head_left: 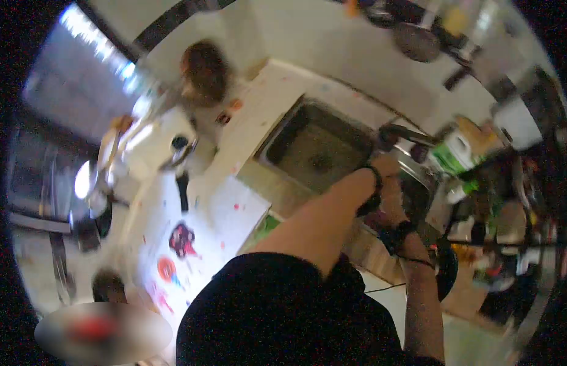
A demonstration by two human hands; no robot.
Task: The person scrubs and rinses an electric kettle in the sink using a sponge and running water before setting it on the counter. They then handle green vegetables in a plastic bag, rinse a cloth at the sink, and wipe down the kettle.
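My left hand [386, 166] reaches over the right part of the sink, just below the dark faucet [405, 133]. A dark band circles that wrist. Close by, my right hand [391, 200] comes up from below, with dark bands around its wrist too. The two hands are near each other, perhaps touching. Motion blur smears the fingers, so I cannot make out anything in them. To their left lies the large metal sink basin [320, 149]; a second metal basin [416, 190] shows to their right.
A white-and-green container [457, 152] stands right of the faucet. Pans [418, 43] hang on the wall above. At left, a white table [216, 207] bears small coloured pieces and an orange ring [166, 268]. Other people [205, 70] are on the left side.
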